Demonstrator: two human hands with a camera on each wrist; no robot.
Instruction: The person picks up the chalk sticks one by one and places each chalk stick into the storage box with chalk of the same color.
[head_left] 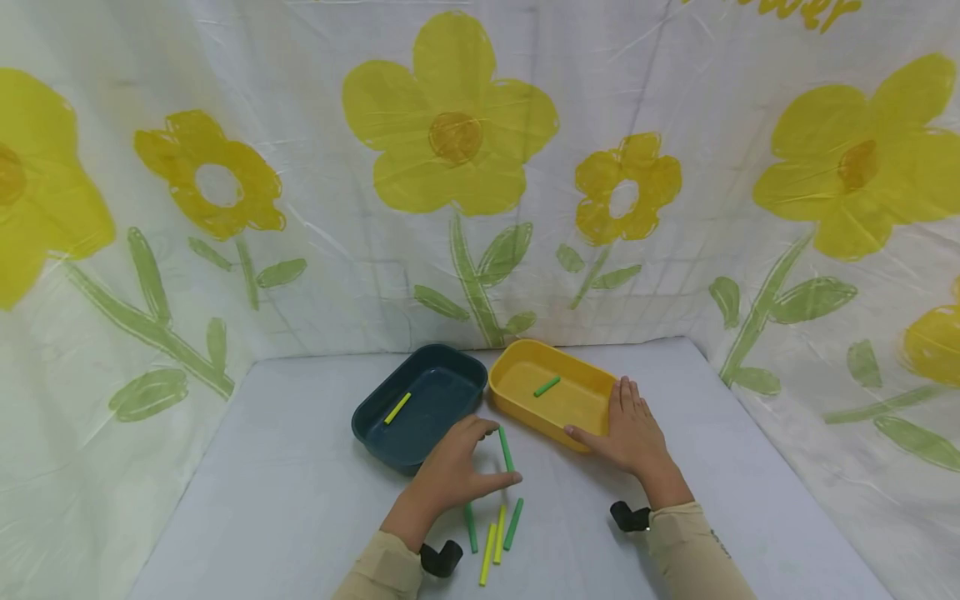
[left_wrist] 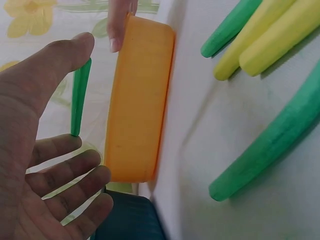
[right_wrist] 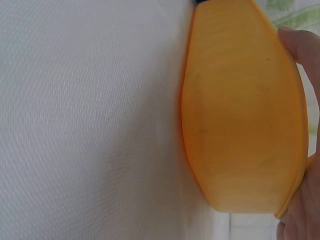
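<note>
Your left hand (head_left: 452, 468) pinches a green stick (head_left: 506, 448), nearly twelve-to-six; your right hand (head_left: 633, 435) grips the yellow tub (head_left: 573, 402) at its two o'clock.

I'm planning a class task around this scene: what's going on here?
A person's left hand pinches a green stick by its ends, while the right hand rests on the rim of a yellow tray. One green piece lies in that tray, one yellow piece in the dark tray. Two more green sticks and two yellow sticks lie on the table.
</note>
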